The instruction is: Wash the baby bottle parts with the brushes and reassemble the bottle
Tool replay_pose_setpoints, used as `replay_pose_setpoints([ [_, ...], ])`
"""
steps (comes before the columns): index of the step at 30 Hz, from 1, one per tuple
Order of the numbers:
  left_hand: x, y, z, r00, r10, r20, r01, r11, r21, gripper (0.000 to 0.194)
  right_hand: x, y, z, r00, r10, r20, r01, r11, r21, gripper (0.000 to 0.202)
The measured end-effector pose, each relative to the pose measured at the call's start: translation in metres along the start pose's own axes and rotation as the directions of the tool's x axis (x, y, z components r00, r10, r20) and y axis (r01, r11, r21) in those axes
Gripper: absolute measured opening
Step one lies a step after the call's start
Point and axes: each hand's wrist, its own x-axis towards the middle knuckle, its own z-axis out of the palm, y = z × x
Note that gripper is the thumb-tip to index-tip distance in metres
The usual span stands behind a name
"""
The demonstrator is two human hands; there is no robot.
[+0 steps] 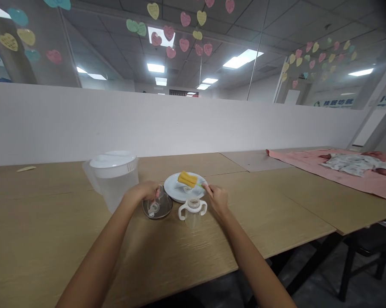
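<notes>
My right hand (217, 197) grips the thin handle of a bottle brush with a yellow sponge head (187, 179). The sponge is over a white plate (171, 188), on which a small white ring (188, 189) lies. My left hand (150, 191) is closed at a see-through dark bowl (164, 208); what its fingers pinch is hidden. Inside the bowl lies a clear and white bottle part (153, 209), perhaps the teat. Between my arms, a clear baby bottle (193, 216) with two white side handles stands upright and uncapped in front of the plate.
A translucent pitcher (116, 184) with a white lid stands left of the bowl. At the far right, a small figure in patterned clothes (353, 164) lies on a pink cloth (311, 160). Behind the table (51, 239) runs a white partition (180, 124); a dark stool (369, 244) stands below right.
</notes>
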Motion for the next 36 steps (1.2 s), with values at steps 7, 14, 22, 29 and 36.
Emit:
replay_pose_setpoints([
  [7,0.018,0.000,0.021,0.999,-0.004,0.046,0.006,0.999,-0.053,0.025,0.003,0.004,0.000,0.980,0.167,0.106,-0.150,0.977,-0.153,0.059],
  [14,0.016,0.000,0.016,0.993,0.015,0.119,-0.005,0.997,-0.077,0.013,0.005,0.007,-0.004,0.979,0.172,0.108,-0.157,0.978,-0.134,0.039],
  [22,0.019,0.015,0.026,0.996,-0.012,0.092,0.012,1.000,-0.006,0.014,0.005,0.012,-0.002,0.999,-0.021,0.048,0.027,0.991,-0.129,0.034],
  [29,0.027,0.009,0.035,0.997,-0.060,0.045,0.059,0.998,0.020,0.023,0.005,0.008,-0.008,0.997,-0.071,0.003,0.070,0.985,-0.158,0.025],
  [36,0.023,0.000,0.024,0.996,-0.069,0.052,0.066,0.997,0.044,0.035,0.004,0.004,-0.013,0.994,-0.103,-0.037,0.097,0.987,-0.131,0.023],
])
